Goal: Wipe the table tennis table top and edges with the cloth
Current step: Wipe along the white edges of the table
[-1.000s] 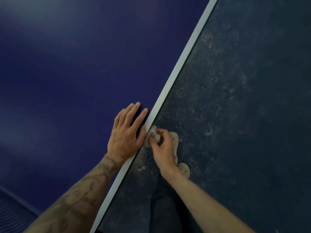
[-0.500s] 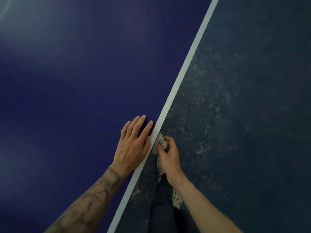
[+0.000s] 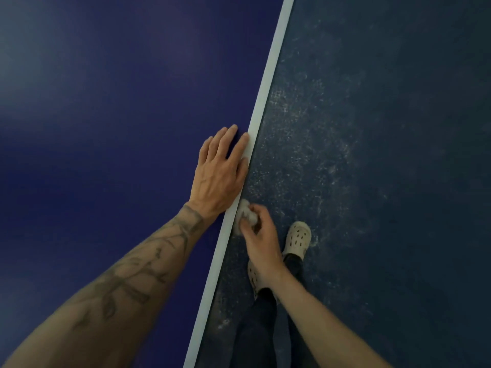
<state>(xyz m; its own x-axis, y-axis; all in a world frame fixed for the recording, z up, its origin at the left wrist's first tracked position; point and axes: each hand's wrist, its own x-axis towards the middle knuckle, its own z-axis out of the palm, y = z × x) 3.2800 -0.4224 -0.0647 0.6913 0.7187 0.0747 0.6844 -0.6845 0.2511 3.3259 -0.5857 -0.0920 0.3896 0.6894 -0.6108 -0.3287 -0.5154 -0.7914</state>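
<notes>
Against the white edge stripe [image 3: 268, 75] of the smooth blue surface [image 3: 106, 128], your right hand [image 3: 259, 240] pinches a crumpled white cloth [image 3: 245, 212], bunched into a wad. Your left hand [image 3: 220, 176] lies flat, fingers straight, just past the cloth. The edge stripe runs near-left to far-right beside the speckled floor [image 3: 372, 155].

No text, label, brand or number can be read. The table tennis table [image 3: 106, 115] bears only a plain white edge line [image 3: 261, 107]. On the forearm [image 3: 66, 333] laid over the table, a tattoo [image 3: 132, 285] of dark strokes is seen, with no letters made out.
</notes>
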